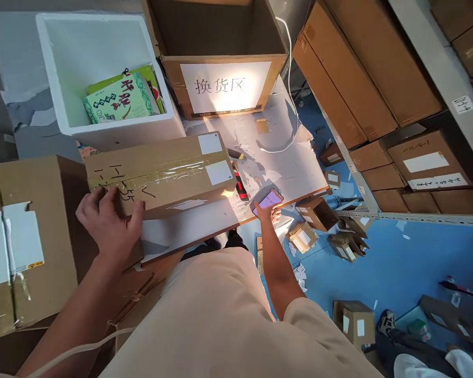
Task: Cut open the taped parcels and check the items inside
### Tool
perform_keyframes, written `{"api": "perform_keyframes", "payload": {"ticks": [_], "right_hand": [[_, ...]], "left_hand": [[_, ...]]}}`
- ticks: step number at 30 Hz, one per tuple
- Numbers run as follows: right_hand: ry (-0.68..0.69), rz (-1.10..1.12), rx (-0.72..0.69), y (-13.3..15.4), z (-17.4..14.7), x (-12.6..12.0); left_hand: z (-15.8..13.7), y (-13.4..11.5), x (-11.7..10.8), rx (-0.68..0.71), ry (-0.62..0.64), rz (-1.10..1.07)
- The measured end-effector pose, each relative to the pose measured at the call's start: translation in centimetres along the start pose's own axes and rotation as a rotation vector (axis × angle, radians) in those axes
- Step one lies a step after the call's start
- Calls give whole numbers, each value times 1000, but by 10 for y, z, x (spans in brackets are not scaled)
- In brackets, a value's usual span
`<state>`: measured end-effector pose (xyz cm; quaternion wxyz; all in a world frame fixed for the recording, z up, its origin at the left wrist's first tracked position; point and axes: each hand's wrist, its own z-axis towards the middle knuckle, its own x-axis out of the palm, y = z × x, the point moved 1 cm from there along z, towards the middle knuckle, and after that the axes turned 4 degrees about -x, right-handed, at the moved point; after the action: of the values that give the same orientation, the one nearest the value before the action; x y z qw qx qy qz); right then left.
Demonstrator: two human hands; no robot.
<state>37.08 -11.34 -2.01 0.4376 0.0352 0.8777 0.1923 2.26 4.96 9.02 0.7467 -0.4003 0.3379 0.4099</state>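
My left hand rests with spread fingers on the near left end of a long taped cardboard box, marked by hand and bearing white labels. At the table's front edge, my right hand is closed around a smartphone whose screen is lit. Just left of the phone lies a red and black tool, its kind unclear. Behind it a yellow and black cutter sits partly against the box's end.
A white foam box holding green packets and a large open carton stand at the back. Another carton is at left. Shelving with boxes rises at right. Cartons and another person's shoe are on the blue floor.
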Motion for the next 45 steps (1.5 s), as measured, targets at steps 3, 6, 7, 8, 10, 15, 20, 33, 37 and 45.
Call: {"api": "perform_keyframes", "payload": {"ticks": [3,6,7,8,10,15,20,33,37,45], "right_hand": [[-25,-69,86,0,8,1],[-59,-142,111,0,15,-1],[-80,-175,106,0,19,-2],[-99,-206,95,1,24,-4],[-122,-267,35,3,38,-9],[-134,-381,-232,18,97,-21],[-150,-416,-465,36,146,-20],[-152,-602,-827,2,141,-24],[-119,-622,-802,16,134,-30],[235,-508,-805,92,45,-3]], "left_hand": [[-1,1,-1,13,-8,4],[-4,0,0,24,-15,0],[-5,0,0,25,-17,-1],[-6,0,0,25,-21,-3],[-8,-1,0,15,-30,-6],[-8,-3,-2,-26,-27,-7],[-7,-9,-2,-56,-59,3],[-8,-2,8,1,-138,55],[-10,1,8,-53,-84,93],[-9,-14,-1,-171,-66,137]]}}
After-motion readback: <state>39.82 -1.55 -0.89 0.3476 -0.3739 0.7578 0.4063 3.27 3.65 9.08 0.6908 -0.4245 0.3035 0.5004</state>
